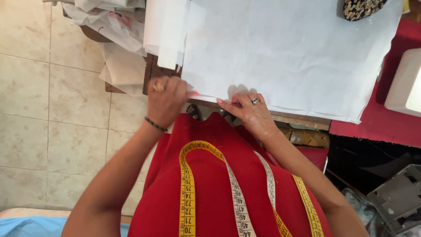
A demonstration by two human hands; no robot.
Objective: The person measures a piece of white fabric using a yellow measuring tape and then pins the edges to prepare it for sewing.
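Both hands at near edge of white sheet [289,48], centre frame.
Left hand [165,102] pinches the edge shut; right hand [250,112] flat, open, pressing; we keep the edge square on the tabletop [302,119].

This looks like a small tailoring or sewing workroom — likely a home one. A yellow-and-white measuring tape [237,193] hangs round the person's neck over a red garment [210,193]. A large white sheet of fabric or pattern paper [289,52] lies spread on a worn wooden table [302,119], with more loose white sheets [123,26] piled at its far corner. A white machine [405,83] sits on a red cloth [377,123] to the right — its kind cannot be told. The floor is beige tile [48,109].
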